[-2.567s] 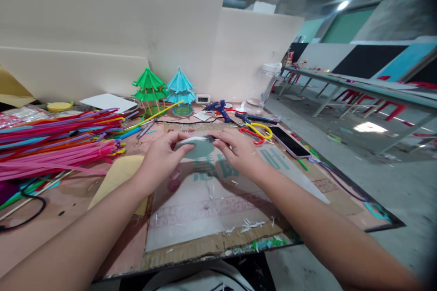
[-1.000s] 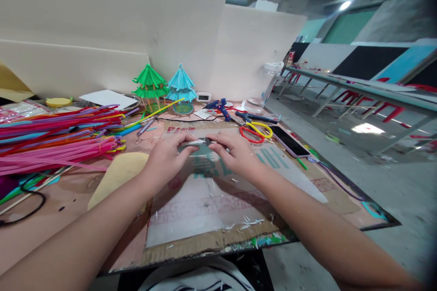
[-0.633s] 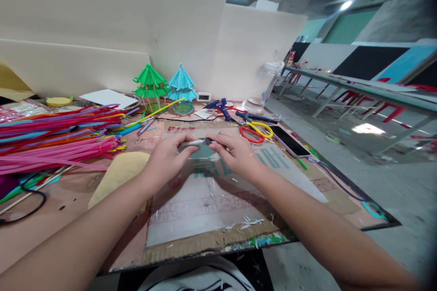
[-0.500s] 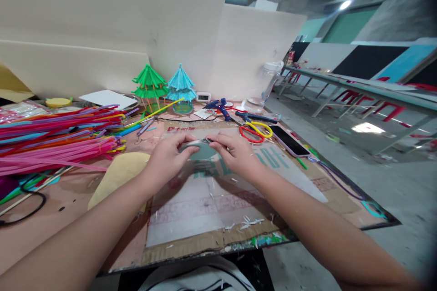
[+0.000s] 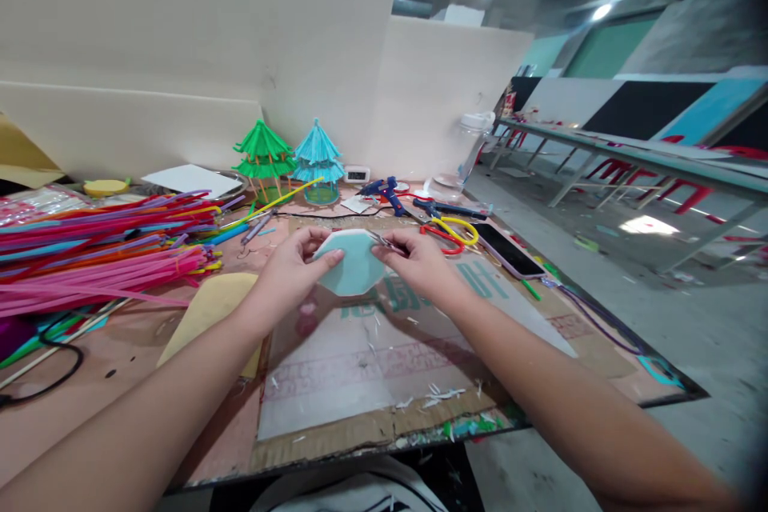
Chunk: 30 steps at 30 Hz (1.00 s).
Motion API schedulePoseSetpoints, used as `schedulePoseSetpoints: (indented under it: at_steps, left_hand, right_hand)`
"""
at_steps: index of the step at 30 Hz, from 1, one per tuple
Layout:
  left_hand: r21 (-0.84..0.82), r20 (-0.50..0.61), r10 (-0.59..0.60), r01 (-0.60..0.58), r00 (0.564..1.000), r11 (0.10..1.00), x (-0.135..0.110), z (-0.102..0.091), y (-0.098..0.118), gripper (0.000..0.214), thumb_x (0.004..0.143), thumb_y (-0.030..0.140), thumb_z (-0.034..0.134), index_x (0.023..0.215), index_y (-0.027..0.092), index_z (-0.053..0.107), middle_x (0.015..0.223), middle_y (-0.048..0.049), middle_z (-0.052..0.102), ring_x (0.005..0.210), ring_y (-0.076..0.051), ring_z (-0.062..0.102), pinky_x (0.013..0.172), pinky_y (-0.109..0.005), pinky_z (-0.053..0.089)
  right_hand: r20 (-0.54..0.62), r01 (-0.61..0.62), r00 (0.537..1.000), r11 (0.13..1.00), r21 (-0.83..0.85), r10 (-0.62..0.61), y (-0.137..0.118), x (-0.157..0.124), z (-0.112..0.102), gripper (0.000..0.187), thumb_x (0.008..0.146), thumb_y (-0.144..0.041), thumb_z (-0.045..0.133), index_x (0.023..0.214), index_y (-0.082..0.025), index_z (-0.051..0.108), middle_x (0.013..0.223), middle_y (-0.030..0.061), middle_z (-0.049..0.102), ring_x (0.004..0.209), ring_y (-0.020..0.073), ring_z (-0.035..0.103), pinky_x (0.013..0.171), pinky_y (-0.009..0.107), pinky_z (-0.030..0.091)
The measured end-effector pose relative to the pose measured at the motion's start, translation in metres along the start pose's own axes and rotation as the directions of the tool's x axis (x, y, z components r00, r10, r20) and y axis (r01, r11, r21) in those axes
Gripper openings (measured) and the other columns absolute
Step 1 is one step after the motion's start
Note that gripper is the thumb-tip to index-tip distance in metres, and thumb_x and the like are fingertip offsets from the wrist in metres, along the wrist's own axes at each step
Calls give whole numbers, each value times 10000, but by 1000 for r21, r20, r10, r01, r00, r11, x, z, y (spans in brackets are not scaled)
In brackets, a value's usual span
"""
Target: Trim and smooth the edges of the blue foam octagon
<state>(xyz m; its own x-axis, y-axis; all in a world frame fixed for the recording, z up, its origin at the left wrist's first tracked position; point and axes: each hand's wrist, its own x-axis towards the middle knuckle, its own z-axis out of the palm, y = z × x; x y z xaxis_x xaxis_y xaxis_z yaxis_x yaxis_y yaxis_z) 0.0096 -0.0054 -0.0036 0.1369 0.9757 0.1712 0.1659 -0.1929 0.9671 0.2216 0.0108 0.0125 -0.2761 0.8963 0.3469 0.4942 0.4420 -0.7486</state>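
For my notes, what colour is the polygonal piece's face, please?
The polygonal piece has a pale aqua face in the head view.

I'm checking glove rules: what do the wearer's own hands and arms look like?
The left hand and right hand are ungloved, with no rings visible. The left forearm and right forearm show no sleeve, watch, bracelet or cable.

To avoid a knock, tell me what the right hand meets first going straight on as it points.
The right hand, gripping a metal tool, would likely meet the green piece in the left hand; tool contact with its edge is unclear.
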Motion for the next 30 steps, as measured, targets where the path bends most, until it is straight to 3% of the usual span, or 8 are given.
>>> schedulePoseSetpoints:
  at_steps: [3, 6, 9, 12, 18, 30]
  left_hand:
    - [28, 50, -37, 36, 998, 999, -1, -1, 3, 466, 805, 502, 663, 1137, 176, 630, 882, -42, 704, 504, -118, 563, 399, -222, 406]
    - [102, 22, 25, -27, 999, 994, -1, -2, 5, 416, 804, 482, 664, 1070, 162, 682, 871, -44, 719, 592, -147, 608, 505, -248, 460]
    - [208, 2, 109, -107, 994, 972, -2, -1, 6, 332, 816, 437, 655, 1003, 168, 706, 872, -37, 726, 712, -172, 638, 601, -252, 471]
    - [290, 11, 111, -109, 994, 951, -4, 0, 8, 287, 837, 418, 621, 981, 186, 710, 808, -14, 708, 639, -154, 603, 561, -243, 431]
    - [425, 6, 208, -191, 978, 885, -7, 0, 11, 215, 858, 361, 591, 932, 198, 710, 771, 3, 692, 646, -155, 582, 589, -249, 414]
    - [561, 11, 364, -307, 931, 768, -7, -2, 10, 169, 871, 280, 582, 941, 209, 718, 866, -20, 731, 821, -194, 638, 761, -263, 464]
  right_hand:
    - [10, 24, 1000, 1000, -16, -24, 0, -1, 2, 193, 831, -326, 596, 731, -166, 635, 623, -25, 517, 591, 116, 457, 541, 236, 331]
    - [2, 58, 998, 995, -79, -58, 1, -2, 0, 208, 861, -350, 587, 866, -165, 682, 713, 8, 621, 651, 145, 536, 588, 255, 392]
    - [-34, 177, 982, 968, -176, -186, 5, -3, -4, 286, 923, -364, 535, 1084, -185, 688, 964, 66, 716, 847, 197, 629, 730, 308, 466]
    - [13, 314, 946, 908, -277, -323, 9, -4, -7, 308, 972, -343, 479, 1182, -230, 674, 1077, 73, 717, 981, 218, 639, 840, 349, 474]
    - [37, 370, 922, 847, -381, -386, 12, -5, -7, 316, 982, -376, 483, 1188, -246, 685, 978, 65, 717, 893, 210, 642, 794, 338, 479]
    - [47, 340, 937, 869, -360, -347, 8, -5, -7, 299, 969, -392, 511, 1138, -246, 711, 857, 44, 700, 803, 186, 613, 730, 304, 437]
